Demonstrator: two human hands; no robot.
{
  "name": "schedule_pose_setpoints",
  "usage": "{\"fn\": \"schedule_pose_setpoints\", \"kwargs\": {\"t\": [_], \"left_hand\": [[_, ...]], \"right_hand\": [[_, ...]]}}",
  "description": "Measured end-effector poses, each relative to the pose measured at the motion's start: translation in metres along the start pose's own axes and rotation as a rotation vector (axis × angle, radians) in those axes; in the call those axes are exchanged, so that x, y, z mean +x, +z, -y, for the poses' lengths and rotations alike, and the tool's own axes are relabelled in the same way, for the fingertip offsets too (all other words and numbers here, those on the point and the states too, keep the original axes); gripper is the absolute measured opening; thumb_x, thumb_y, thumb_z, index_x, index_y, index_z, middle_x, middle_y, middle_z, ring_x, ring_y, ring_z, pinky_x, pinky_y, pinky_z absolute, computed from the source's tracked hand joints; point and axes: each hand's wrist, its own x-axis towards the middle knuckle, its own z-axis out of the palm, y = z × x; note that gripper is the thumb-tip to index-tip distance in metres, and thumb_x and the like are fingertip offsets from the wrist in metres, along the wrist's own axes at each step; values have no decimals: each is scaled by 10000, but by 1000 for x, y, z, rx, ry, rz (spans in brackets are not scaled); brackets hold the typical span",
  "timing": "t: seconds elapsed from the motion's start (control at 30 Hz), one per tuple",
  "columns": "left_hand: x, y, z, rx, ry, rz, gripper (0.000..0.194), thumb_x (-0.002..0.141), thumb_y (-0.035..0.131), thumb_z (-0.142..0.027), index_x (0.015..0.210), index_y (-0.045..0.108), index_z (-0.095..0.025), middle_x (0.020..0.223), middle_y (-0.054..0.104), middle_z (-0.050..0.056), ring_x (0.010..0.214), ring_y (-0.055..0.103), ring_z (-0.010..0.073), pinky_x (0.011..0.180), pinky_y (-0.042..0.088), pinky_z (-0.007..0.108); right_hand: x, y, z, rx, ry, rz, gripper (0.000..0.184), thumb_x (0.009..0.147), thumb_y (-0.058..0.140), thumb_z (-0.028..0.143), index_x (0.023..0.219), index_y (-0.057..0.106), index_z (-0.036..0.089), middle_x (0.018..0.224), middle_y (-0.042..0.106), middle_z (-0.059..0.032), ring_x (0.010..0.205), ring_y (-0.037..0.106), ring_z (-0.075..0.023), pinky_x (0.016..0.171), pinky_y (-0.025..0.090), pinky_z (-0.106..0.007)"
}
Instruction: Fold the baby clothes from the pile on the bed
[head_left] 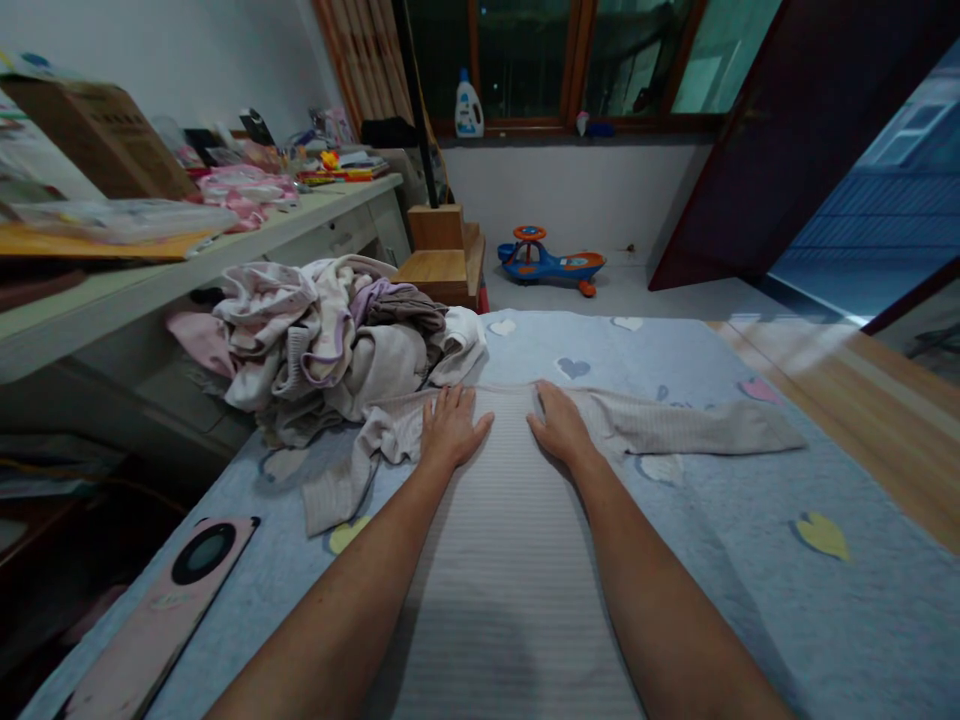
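A light striped long-sleeved shirt (pixel 517 540) lies spread on the bed, its neckline away from me. My left hand (pixel 451 428) rests open on its left shoulder, fingers spread and thumb out. On the opposite shoulder lies my right hand (pixel 561 425), open, its fingers close together and thumb apart. The right sleeve reaches straight out across the sheet, while the left one is bunched and bent toward me. Beside the left sleeve sits a heap of crumpled clothes (pixel 337 340).
A pink phone (pixel 161 620) lies on the heart-patterned sheet (pixel 750 580) at near left. Along the left stands a cluttered desk (pixel 300 222). Beyond the bed are a wooden step-shaped piece (pixel 435 265), a blue ride-on toy (pixel 551 266) and a dark door (pixel 772 130).
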Motion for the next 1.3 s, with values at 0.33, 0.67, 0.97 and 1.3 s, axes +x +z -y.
{"fn": "schedule_pose_setpoints", "kwargs": {"t": [0.33,0.67,0.97,1.3], "left_hand": [[1,2,2,2,3,10,606,931,398,-574,1423,453,-222,1550,376,82,1441,266,299,1151,233,518],[2,3,6,-46,5,-19,543,941,412,-530,1375,506,-219,1515,432,83,1425,298,291,1142,240,514],[1,0,5,-70,-13,-12,521,934,438,-508,1367,503,-227,1516,430,76,1426,294,288,1143,239,519],[0,1,5,-56,-5,-6,559,936,420,-526,1396,474,-214,1531,406,90,1438,274,293,1149,229,518]], "right_hand": [[2,-5,2,8,-21,73,519,919,510,308,1375,487,61,1513,406,-190,1403,359,-258,1158,260,-397],[1,-4,5,-77,93,61,594,937,462,409,1422,443,67,1532,379,-183,1411,336,-279,1152,234,-402],[-4,-2,-11,-138,315,-22,625,944,428,396,1418,420,-9,1531,346,-241,1434,278,-331,1152,228,-447],[-2,4,-5,-12,6,-19,470,922,438,287,1334,535,82,1457,486,-161,1349,422,-242,1143,290,-374]]}}
